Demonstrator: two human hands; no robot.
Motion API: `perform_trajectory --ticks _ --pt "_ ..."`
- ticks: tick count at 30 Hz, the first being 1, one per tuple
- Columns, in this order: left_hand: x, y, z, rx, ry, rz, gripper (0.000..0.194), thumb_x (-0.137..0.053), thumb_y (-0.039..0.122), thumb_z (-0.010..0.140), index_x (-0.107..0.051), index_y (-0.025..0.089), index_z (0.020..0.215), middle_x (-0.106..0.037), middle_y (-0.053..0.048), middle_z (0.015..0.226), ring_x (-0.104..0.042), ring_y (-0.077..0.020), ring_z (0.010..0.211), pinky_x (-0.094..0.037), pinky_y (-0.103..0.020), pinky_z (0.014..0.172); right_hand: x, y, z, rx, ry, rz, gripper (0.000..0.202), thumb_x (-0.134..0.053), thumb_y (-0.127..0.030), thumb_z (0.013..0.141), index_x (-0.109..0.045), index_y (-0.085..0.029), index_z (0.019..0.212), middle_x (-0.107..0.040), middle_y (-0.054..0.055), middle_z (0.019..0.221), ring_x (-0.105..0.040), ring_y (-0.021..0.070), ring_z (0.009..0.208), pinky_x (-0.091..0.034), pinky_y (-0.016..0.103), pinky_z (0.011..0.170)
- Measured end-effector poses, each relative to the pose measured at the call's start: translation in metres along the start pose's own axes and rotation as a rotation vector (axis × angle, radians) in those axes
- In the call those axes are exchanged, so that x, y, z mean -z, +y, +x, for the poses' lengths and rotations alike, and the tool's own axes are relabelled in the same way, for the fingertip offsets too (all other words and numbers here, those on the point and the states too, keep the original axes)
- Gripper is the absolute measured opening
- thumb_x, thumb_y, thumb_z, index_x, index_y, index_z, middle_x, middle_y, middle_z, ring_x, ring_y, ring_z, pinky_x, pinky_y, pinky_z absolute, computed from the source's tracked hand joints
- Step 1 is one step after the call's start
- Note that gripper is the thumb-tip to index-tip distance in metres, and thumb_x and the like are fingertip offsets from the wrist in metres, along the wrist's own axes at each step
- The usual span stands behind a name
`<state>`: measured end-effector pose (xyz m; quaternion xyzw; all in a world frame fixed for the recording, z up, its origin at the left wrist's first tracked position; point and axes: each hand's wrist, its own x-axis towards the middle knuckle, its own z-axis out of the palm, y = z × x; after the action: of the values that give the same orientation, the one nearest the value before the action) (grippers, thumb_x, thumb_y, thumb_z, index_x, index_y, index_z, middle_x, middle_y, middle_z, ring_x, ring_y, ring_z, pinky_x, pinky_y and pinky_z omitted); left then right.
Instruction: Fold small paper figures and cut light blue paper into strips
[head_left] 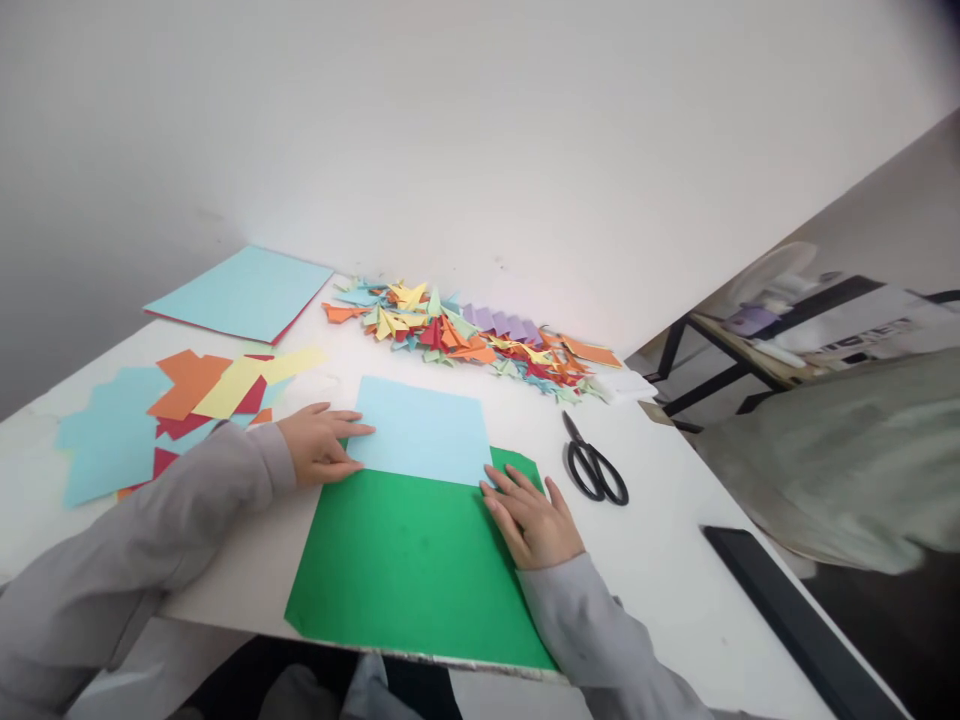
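A light blue sheet of paper (424, 428) lies flat, its near part over the top of a green sheet (420, 560). The green sheet reaches to the table's front edge. My left hand (321, 445) rests at the blue paper's left side, fingers stretched out and their tips on it. At its lower right corner lies my right hand (532, 515), fingers extended, touching the blue corner and the green sheet. Black-handled scissors (594, 465) lie just right of the green sheet, blades pointing away from me.
Cut paper pieces (120, 425) in several colours spread at the left. Behind them lies a stack of large sheets (244, 292), blue on top. Folded paper shapes (450, 335) are heaped along the wall. A black bar-shaped object (795, 610) lies along the right edge.
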<state>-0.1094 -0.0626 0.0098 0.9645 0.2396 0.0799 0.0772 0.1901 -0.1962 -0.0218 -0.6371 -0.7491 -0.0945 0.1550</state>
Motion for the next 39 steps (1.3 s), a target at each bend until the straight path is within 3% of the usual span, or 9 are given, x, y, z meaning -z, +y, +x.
perform_trajectory --ticks 7,10,12,14,18,23,27,32,39 --pt "0.008 -0.013 -0.021 0.052 0.001 0.065 0.040 -0.040 0.030 0.084 -0.063 0.022 0.052 -0.059 0.002 0.116 -0.047 -0.0190 0.114 -0.033 -0.046 0.093 0.001 0.004 0.006 -0.028 -0.010 0.081 0.031 -0.036 -0.035 0.087 -0.066 -0.029 0.090 -0.064 0.002 0.109 -0.055 0.0250 0.105 -0.029 0.055 0.091" --pt "0.018 -0.002 -0.015 0.091 0.117 0.136 0.041 -0.041 0.030 0.084 -0.060 0.019 0.050 -0.066 -0.001 0.101 -0.057 -0.0184 0.097 -0.038 -0.042 0.088 0.002 0.003 0.008 0.010 0.018 0.047 0.026 -0.042 -0.034 0.084 -0.066 -0.026 0.088 -0.065 0.004 0.106 -0.057 0.0238 0.101 -0.029 0.051 0.092" --pt "0.020 0.015 -0.002 0.049 0.188 0.171 0.032 -0.043 0.032 0.082 -0.064 0.019 0.062 -0.067 -0.004 0.098 -0.059 -0.0185 0.091 -0.042 -0.037 0.082 0.003 -0.002 0.012 0.040 0.038 0.004 0.022 -0.048 -0.034 0.081 -0.067 -0.023 0.084 -0.067 0.006 0.102 -0.058 0.0230 0.098 -0.028 0.047 0.093" --pt "0.017 0.035 0.016 -0.035 0.146 0.185 0.022 -0.050 0.033 0.077 -0.065 0.018 0.079 -0.065 -0.008 0.101 -0.059 -0.0202 0.089 -0.044 -0.036 0.078 0.006 -0.010 0.021 0.046 0.022 -0.060 0.021 -0.051 -0.033 0.079 -0.066 -0.020 0.075 -0.068 0.008 0.095 -0.058 0.0233 0.095 -0.025 0.045 0.096" --pt "0.003 0.067 0.054 -0.053 -0.036 0.304 0.020 -0.055 0.030 0.071 -0.065 0.013 0.075 -0.064 -0.013 0.091 -0.059 -0.0261 0.081 -0.046 -0.037 0.064 0.017 -0.030 0.044 0.039 -0.151 -0.186 0.026 -0.052 -0.037 0.077 -0.064 -0.016 0.069 -0.068 0.010 0.076 -0.059 0.0254 0.086 -0.021 0.047 0.095" --pt "0.002 0.069 0.072 -0.103 -0.173 0.375 0.014 -0.051 0.017 0.070 -0.064 0.011 0.072 -0.063 -0.013 0.071 -0.061 -0.0254 0.069 -0.044 -0.034 0.053 0.016 -0.050 0.075 0.246 -0.249 -0.102 0.019 -0.051 -0.030 0.077 -0.062 -0.017 0.086 -0.067 0.007 0.085 -0.059 0.0203 0.082 -0.035 0.034 0.076" --pt "-0.003 0.053 0.071 -0.090 0.066 0.423 0.014 -0.048 0.017 0.072 -0.061 0.011 0.071 -0.061 -0.012 0.072 -0.059 -0.0238 0.066 -0.042 -0.035 0.052 -0.003 -0.055 0.095 0.398 -0.031 -0.155 0.016 -0.046 -0.014 0.074 -0.060 -0.015 0.068 -0.064 0.004 0.062 -0.056 0.0161 0.057 -0.032 0.031 0.060" --pt "-0.021 0.031 0.069 -0.156 0.336 0.427 0.022 -0.040 0.018 0.080 -0.058 0.013 0.068 -0.060 -0.011 0.071 -0.055 -0.0169 0.064 -0.040 -0.033 0.058 -0.019 -0.054 0.105 0.528 0.349 -0.096 0.017 -0.044 -0.014 0.073 -0.059 -0.014 0.066 -0.060 0.004 0.057 -0.051 0.0143 0.053 -0.033 0.032 0.063" --pt "-0.022 0.030 0.066 -0.229 0.420 0.401 0.025 -0.038 0.018 0.084 -0.059 0.015 0.071 -0.063 -0.007 0.077 -0.055 -0.0136 0.070 -0.040 -0.031 0.067 -0.010 -0.043 0.103 0.585 0.389 -0.022 0.018 -0.045 -0.019 0.075 -0.062 -0.014 0.074 -0.066 0.003 0.063 -0.055 0.0140 0.060 -0.035 0.034 0.074"
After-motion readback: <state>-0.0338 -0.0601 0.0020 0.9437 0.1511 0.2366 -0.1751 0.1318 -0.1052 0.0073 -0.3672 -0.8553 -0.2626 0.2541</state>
